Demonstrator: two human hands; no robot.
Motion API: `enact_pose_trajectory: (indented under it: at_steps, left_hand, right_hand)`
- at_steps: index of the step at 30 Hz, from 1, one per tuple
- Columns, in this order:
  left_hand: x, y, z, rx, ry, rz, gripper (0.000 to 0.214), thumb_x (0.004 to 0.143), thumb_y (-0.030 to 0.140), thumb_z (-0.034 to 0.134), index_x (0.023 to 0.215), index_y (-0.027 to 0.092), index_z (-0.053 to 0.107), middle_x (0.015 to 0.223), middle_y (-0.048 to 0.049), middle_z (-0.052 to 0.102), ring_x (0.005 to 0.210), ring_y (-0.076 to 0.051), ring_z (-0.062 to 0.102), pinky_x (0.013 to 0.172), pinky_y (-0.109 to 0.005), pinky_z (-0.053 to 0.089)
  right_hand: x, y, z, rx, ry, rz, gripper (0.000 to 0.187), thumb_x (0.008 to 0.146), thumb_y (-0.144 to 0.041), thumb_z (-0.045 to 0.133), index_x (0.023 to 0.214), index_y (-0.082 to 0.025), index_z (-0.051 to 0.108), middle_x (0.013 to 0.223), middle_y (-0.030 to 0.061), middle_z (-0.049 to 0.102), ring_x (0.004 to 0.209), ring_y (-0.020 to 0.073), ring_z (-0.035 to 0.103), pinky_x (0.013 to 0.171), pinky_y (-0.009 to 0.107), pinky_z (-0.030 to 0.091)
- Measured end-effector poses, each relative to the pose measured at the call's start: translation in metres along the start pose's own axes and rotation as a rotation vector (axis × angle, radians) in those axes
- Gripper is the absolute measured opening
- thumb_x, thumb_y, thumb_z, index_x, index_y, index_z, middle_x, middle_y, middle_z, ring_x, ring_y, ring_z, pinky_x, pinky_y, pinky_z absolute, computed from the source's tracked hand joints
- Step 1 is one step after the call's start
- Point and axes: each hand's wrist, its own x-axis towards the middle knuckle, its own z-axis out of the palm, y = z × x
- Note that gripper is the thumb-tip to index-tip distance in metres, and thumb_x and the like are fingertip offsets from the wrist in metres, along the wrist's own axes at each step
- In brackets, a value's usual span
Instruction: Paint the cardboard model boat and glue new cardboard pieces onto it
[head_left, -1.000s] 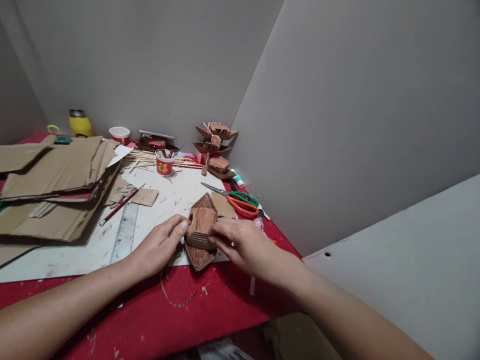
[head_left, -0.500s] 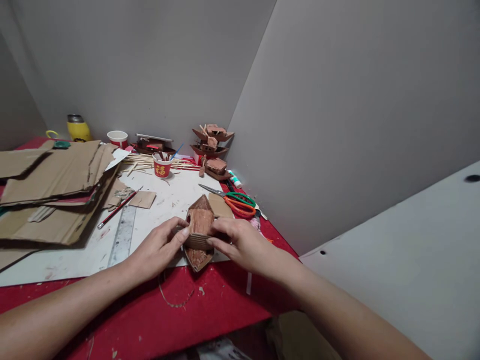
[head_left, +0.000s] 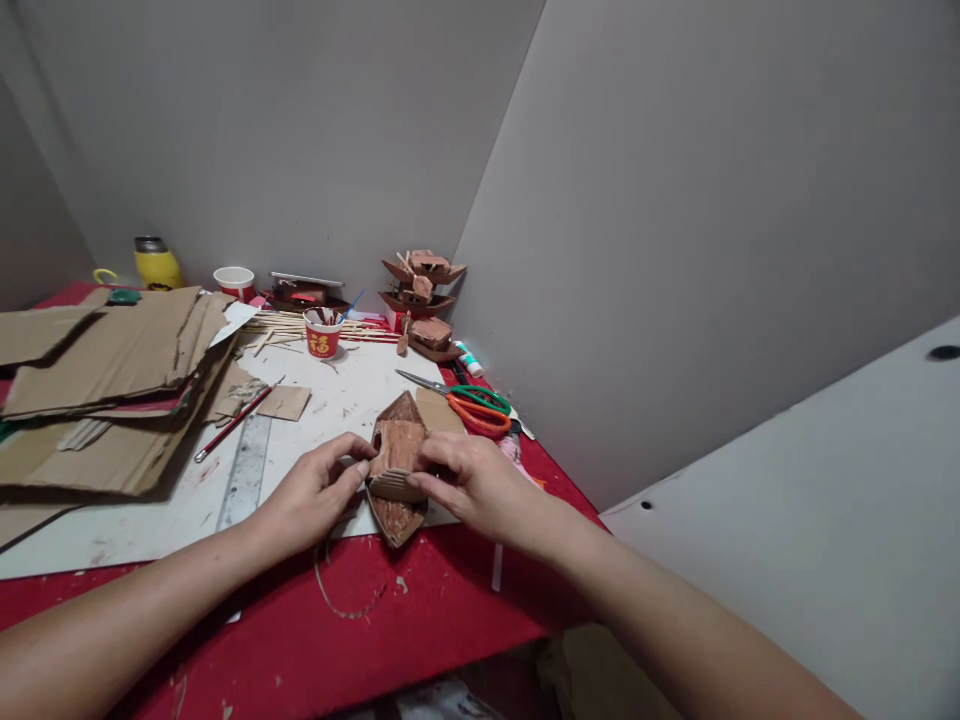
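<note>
A small brown model boat (head_left: 400, 440) with a cabin roof lies near the table's front edge, its pointed ends toward and away from me. Across the near end of its cabin is a ridged strip of corrugated cardboard (head_left: 394, 486). Thumb and fingers of my right hand (head_left: 457, 475) pinch the strip's right end beside the roof. On the other side, my left hand (head_left: 330, 485) is closed at the boat's left edge, thumb and index fingertip against the cabin and strip. My fingertips partly cover the cabin's sides.
Scissors (head_left: 472, 405) lie beyond my right hand, near other model boats (head_left: 431, 335). Left are stacked cardboard sheets (head_left: 112, 360), a pencil (head_left: 236, 422) and a metal ruler (head_left: 246, 470). Behind stand a red paper cup (head_left: 322, 342), thin sticks (head_left: 281, 325) and a yellow bottle (head_left: 157, 265).
The corrugated strip now tilts more, its ridged face turned further upward. My left thumb has drawn slightly left, and my right fingers have shifted a little left with the strip.
</note>
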Motion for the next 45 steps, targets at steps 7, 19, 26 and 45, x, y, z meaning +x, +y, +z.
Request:
enact_pose_trajectory:
  at_steps: [7,19,26,45]
  left_hand:
    - [0.004,0.0,0.002,-0.033,0.0,-0.014,0.015,0.088,0.031,0.05,0.092,0.019,0.057,0.067,0.0032,0.058,0.055,-0.011,0.044,0.053,-0.022,0.037]
    - [0.001,0.003,0.004,-0.004,0.042,0.028,0.019,0.088,0.035,0.051,0.088,0.019,0.06,0.071,0.0006,0.061,0.064,-0.015,0.054,0.061,-0.025,0.044]
    - [0.0,0.001,0.001,-0.176,0.115,-0.069,0.044,0.087,0.047,0.053,0.122,0.021,0.057,0.103,-0.0086,0.066,0.071,-0.016,0.06,0.063,-0.028,0.047]
    - [-0.006,0.029,0.022,-0.665,0.156,-0.271,0.046,0.081,0.037,0.069,0.12,0.018,0.057,0.096,-0.008,0.072,0.073,-0.014,0.067,0.067,-0.024,0.052]
  right_hand:
    - [0.0,0.001,0.003,0.017,-0.011,-0.02,0.02,0.085,-0.01,0.06,0.071,-0.019,0.05,0.07,-0.001,0.054,0.061,0.0125,0.047,0.058,0.023,0.035]
    - [0.002,0.005,0.006,0.118,0.001,0.039,0.024,0.081,-0.006,0.064,0.066,-0.018,0.049,0.065,-0.005,0.05,0.061,0.0109,0.048,0.058,0.021,0.036]
    - [-0.005,0.005,0.003,0.176,0.032,0.085,0.011,0.079,-0.015,0.071,0.078,-0.017,0.06,0.071,-0.0022,0.062,0.065,0.0124,0.056,0.061,0.022,0.043]
    - [-0.028,0.0,0.024,0.749,0.176,0.382,0.104,0.076,-0.027,0.073,0.154,-0.022,0.003,0.143,0.0179,0.047,0.115,0.0265,0.062,0.098,0.046,0.048]
